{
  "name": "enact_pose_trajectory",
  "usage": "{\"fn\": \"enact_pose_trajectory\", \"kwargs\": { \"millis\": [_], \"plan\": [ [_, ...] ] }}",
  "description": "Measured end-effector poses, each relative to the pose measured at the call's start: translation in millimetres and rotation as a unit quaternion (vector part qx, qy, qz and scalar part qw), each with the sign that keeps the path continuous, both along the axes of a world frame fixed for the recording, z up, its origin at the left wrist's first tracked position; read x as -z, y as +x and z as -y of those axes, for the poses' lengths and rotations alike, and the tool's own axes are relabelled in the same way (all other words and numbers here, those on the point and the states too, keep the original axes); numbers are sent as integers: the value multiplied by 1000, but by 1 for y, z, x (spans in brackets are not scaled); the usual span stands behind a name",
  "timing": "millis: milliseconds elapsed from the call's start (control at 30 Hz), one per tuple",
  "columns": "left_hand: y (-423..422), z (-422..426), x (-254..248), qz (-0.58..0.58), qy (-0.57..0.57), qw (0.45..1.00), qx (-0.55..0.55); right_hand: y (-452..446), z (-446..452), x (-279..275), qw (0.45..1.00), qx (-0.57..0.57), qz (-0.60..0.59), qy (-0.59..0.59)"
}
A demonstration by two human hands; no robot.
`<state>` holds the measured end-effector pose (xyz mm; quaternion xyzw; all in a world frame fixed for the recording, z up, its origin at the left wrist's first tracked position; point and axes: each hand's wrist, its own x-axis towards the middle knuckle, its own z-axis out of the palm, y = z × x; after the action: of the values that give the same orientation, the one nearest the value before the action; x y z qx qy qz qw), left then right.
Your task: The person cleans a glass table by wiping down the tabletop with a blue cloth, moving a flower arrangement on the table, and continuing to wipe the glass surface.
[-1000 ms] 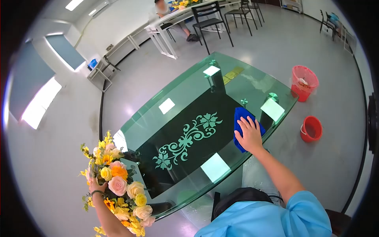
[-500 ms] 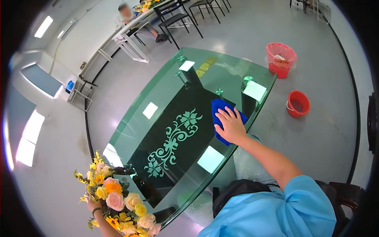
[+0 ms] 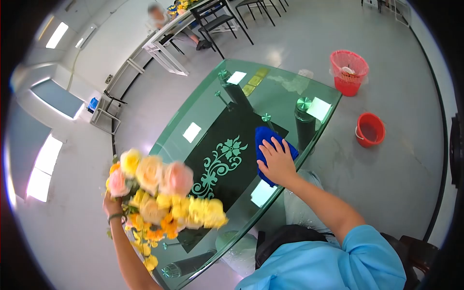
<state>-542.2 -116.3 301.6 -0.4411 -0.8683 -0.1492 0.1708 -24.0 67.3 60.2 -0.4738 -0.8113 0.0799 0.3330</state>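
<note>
On the glass table (image 3: 198, 108), a folded blue cloth (image 3: 264, 137) lies near the edge closest to me. My right hand (image 3: 280, 165) rests flat on top of it with the fingers spread. At the table's left end, my left hand (image 3: 112, 205) is closed on a bouquet (image 3: 152, 210) of pink, peach, yellow and orange flowers. The bouquet is up off the glass and tilted over its left corner, partly blurred. Its blooms hide some of my left fingers and part of the floral pattern (image 3: 227, 157) under the glass.
A red bin (image 3: 349, 77) with a pink basket-like top and a red bucket (image 3: 370, 130) stand on the floor to the right. Behind the table are a black chair (image 3: 220, 24) and a white table (image 3: 166, 36), where a person (image 3: 157, 17) sits.
My left hand has raised and turned the bouquet, bringing it up and right over the table and uncovering the left end's supports. My right hand and the cloth have slid slightly toward me.
</note>
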Motion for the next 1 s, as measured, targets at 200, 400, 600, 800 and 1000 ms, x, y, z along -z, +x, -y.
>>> {"fn": "enact_pose_trajectory", "kwargs": {
  "millis": [200, 400, 600, 800, 1000],
  "plan": [
    [68, -128, -3, -88, -100, 988, 72, 1, 0, 7, 999, -14, -32, 5],
    [137, -220, 14, -73, -54, 985, 149, 2, -2, -4, 999, -13, -43, 7],
    [250, -290, 19, -90, 4, 971, 219, 3, -1, -10, 1000, 0, -3, 8],
    [330, -352, 42, -99, 59, 944, 310, 4, 0, -11, 999, -8, -27, -30],
    [387, -391, 56, -62, 22, 947, 315, 1, 0, -9, 998, -17, -29, -57]
  ]
}}
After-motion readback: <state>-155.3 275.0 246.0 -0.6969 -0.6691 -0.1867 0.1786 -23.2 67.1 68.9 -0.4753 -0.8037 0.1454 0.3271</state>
